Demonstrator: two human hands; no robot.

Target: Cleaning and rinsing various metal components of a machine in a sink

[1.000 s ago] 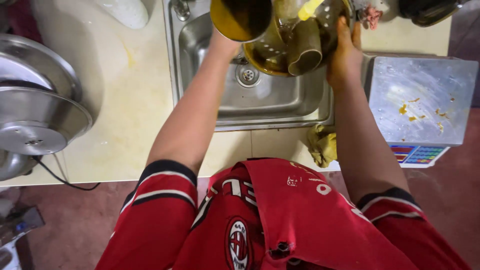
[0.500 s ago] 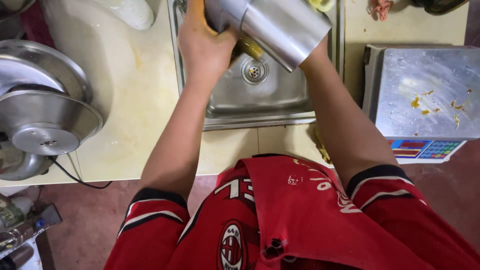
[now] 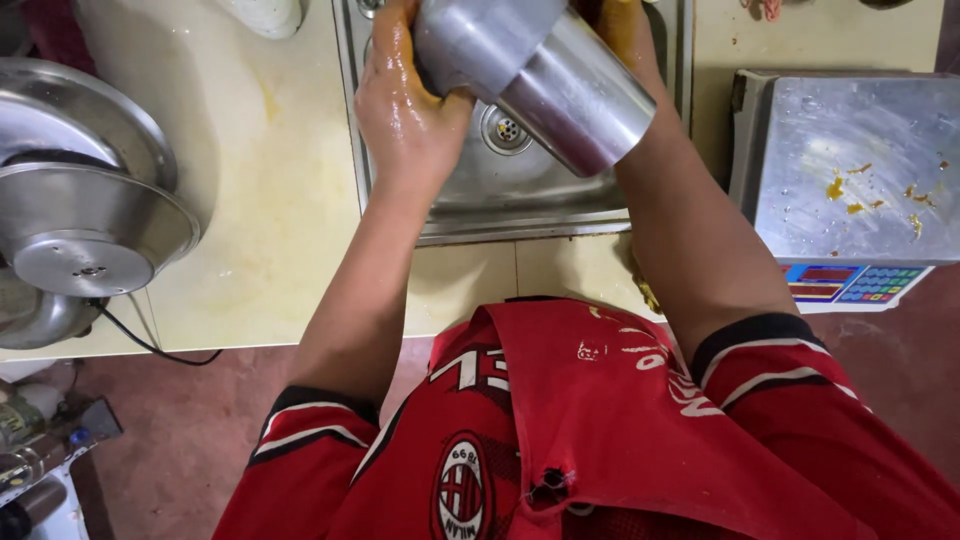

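over the sink, a steel cylinder mid-scrub

above the sink basin (image 3: pixel 470 205) hangs a tilted steel cylinder (image 3: pixel 560 75), grasped at its upper end by the left hand (image 3: pixel 405 110), which is slick with yellow-orange residue. the right hand (image 3: pixel 620 30) is mostly hidden behind it; i cannot tell its grip. washing looks partway: the outside gleams, yet residue remains on the hand. beside stand steel bowls (image 3: pixel 85 215) and a spattered scale (image 3: pixel 850 170).

A pale cream surface (image 3: pixel 270 200), stained yellow in places, holds a steel sink (image 3: pixel 520 195) set into it. Stacked steel bowls (image 3: pixel 85 210) sit at its left end, a weighing scale (image 3: pixel 850 170) with a smeared steel tray at its right. Below lies a dull reddish floor (image 3: pixel 210 440), evenly lit.
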